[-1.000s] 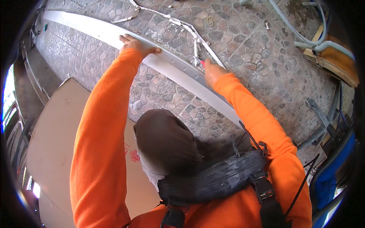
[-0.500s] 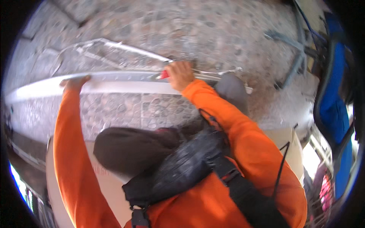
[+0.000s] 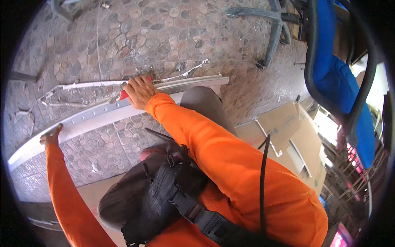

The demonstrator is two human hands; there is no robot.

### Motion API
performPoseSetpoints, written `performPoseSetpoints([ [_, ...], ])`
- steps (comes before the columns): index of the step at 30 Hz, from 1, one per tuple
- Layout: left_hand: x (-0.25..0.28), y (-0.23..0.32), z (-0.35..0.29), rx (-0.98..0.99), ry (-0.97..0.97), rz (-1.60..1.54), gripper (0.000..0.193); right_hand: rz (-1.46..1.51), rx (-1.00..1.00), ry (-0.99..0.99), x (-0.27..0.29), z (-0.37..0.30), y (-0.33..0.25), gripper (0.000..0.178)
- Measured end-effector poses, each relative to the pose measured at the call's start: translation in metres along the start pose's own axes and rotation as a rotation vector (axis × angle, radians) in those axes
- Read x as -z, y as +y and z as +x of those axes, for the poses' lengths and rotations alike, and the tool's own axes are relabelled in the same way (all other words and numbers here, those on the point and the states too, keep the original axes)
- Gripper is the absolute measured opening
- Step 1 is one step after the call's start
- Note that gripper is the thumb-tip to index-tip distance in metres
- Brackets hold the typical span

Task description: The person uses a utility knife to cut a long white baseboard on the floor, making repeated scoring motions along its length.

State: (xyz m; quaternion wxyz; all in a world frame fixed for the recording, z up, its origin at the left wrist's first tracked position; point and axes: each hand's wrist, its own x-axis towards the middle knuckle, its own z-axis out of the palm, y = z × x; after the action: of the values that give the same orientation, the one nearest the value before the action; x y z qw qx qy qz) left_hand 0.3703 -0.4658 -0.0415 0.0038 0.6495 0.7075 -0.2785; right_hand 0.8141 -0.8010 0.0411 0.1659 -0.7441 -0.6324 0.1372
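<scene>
1. One long white strip (image 3: 92, 114) is lying across a stone-patterned floor (image 3: 164, 45).
2. The left hand (image 3: 52, 136) is resting on the strip, thumb and fingers spread.
3. The right hand (image 3: 141, 92) is gripping a red tool (image 3: 124, 95) near the strip's far edge, fingers wrapped around it.

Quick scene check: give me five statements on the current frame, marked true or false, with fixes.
1. The right hand is closed around a red tool. True.
2. The left hand hangs in the air, clear of the long white strip. False: it is on the strip.
3. The chair at the picture's right has blue on it. True.
4. Both sleeves are green. False: they are orange.
5. The floor is plain and unpatterned. False: it has a stone pattern.
</scene>
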Motion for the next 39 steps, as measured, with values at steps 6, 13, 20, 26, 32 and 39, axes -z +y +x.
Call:
performPoseSetpoints([
  [6,0.003,0.023,-0.04,-0.123,0.042,-0.19,0.151,0.04,-0.02,-0.045,-0.004,-0.009,0.004,0.037],
  [13,0.05,0.049,-0.109,-0.204,-0.085,-0.288,0.139,0.01,-0.002,-0.063,-0.002,-0.001,-0.003,0.035],
  [20,0.07,0.08,-0.108,-0.085,-0.222,-0.032,0.145,-0.003,-0.021,-0.099,-0.002,-0.008,0.001,0.035],
  [26,0.084,0.071,-0.106,-0.346,-0.321,-0.087,0.11,0.057,-0.046,-0.199,-0.009,-0.001,0.0,0.023],
  [32,0.114,0.096,-0.132,-0.059,-0.245,-0.161,0.146,0.08,-0.004,-0.088,0.009,0.006,0.009,0.031],
  [39,0.123,0.086,-0.127,-0.079,-0.363,-0.187,0.147,0.042,-0.074,-0.726,0.024,0.052,-0.06,0.02],
])
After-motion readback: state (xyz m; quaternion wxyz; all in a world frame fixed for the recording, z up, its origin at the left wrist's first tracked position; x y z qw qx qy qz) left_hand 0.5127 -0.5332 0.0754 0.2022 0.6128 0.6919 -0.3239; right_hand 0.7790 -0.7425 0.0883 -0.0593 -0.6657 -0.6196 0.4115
